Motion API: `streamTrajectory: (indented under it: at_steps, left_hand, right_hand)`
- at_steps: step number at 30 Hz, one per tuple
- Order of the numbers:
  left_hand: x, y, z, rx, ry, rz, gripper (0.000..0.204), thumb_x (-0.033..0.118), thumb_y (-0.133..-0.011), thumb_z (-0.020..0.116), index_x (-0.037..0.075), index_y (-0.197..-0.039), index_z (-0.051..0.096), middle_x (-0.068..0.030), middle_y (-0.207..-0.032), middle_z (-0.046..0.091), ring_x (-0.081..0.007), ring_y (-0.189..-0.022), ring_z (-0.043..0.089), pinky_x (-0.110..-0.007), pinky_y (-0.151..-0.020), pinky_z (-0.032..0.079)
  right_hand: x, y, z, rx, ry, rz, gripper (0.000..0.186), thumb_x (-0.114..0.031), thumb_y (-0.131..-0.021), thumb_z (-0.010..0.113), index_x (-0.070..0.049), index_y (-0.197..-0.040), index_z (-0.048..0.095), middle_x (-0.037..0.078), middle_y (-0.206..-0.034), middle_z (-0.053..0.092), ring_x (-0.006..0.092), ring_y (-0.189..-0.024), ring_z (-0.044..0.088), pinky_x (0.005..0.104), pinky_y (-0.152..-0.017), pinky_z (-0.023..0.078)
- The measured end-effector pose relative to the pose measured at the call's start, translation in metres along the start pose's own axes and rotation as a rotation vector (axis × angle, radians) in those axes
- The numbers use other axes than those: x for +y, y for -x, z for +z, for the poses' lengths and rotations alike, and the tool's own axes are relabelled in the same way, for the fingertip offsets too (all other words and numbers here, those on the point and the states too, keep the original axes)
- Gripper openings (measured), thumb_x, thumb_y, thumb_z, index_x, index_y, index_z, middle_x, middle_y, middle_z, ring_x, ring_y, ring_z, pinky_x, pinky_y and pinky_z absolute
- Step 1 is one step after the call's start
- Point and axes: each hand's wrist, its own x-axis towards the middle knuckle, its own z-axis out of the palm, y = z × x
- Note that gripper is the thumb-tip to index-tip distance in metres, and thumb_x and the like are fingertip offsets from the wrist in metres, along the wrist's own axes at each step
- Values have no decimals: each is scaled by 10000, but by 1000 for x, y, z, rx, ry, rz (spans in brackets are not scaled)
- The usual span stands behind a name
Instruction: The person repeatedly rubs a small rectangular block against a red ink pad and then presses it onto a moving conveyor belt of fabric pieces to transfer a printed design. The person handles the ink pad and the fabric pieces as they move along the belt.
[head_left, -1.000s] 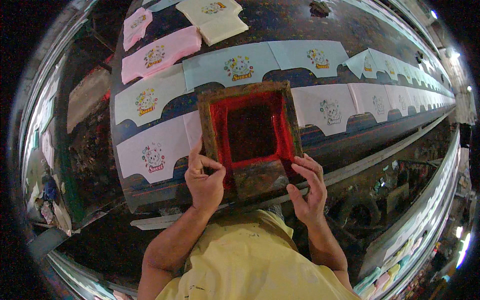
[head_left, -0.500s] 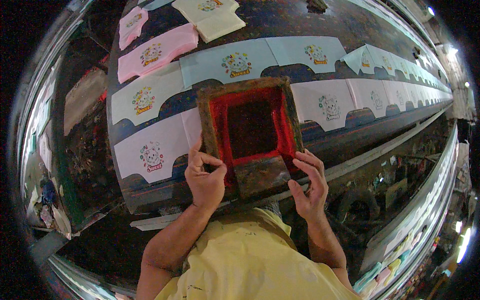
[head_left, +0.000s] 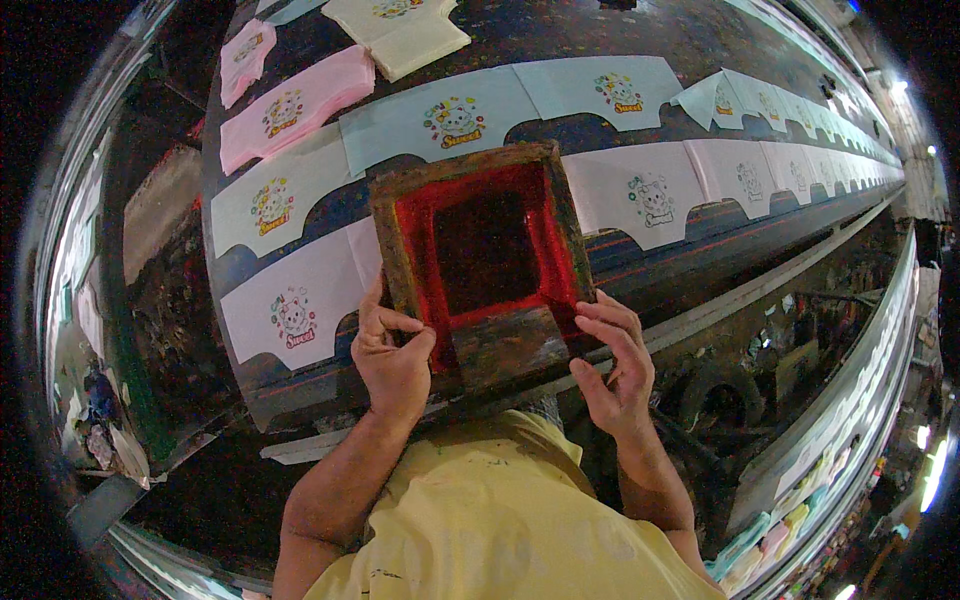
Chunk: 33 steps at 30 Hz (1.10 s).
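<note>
A wooden screen-printing frame [head_left: 388,245], its inner walls smeared with red ink and its mesh dark, lies over a pale shirt piece on the long table. My left hand [head_left: 396,362] grips the frame's near left corner, thumb and fingers bent around the edge. At the near right corner my right hand [head_left: 620,368] holds the frame between thumb and fingers. To the left lies a white shirt piece [head_left: 255,315] with a cartoon print in red and other colours; the white piece [head_left: 610,185] right of the frame carries a dark outline print.
Light blue printed pieces [head_left: 400,115] lie in a row behind the frame. Pink [head_left: 340,90] and cream [head_left: 430,45] stacks sit at the far left. A pale rail [head_left: 740,297] runs along the table's near edge. Another table with coloured pieces [head_left: 775,540] stands at the lower right.
The table, its pieces and the frame all appear slightly farther left and up. Both hands keep their hold on the frame, the left one shifting left with it.
</note>
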Motion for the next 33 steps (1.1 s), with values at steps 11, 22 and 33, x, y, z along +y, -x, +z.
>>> streamTrajectory:
  at_steps: [11, 22, 33]
  left_hand:
    - [-1, 1, 0, 3, 66, 42, 262, -158, -798, 759, 71, -839, 640, -294, -1811, 477, -327, -1627, 548, -420, -1302, 428]
    - [0, 1, -2, 29, -11, 27, 235, -118, -790, 780, 76, -822, 650, -295, -1797, 503, -346, -1654, 516, -436, -1325, 384]
    - [4, 7, -10, 83, -116, 108, 233, -120, -767, 795, 66, -834, 674, -302, -1767, 541, -393, -1640, 534, -475, -1336, 391]
  right_hand:
    - [4, 1, 1, -1, 4, -16, 477, -252, -946, 868, -75, -1382, 788, 155, -1481, 766, 462, -1522, 612, 606, -1293, 454]
    - [6, 2, 0, -1, 7, -42, 464, -257, -963, 866, -73, -1382, 790, 152, -1458, 787, 454, -1507, 631, 603, -1281, 465]
    - [-9, -2, 2, -62, -158, -76, 523, -346, -960, 856, -92, -1414, 797, 151, -1438, 785, 473, -1526, 595, 662, -1337, 369]
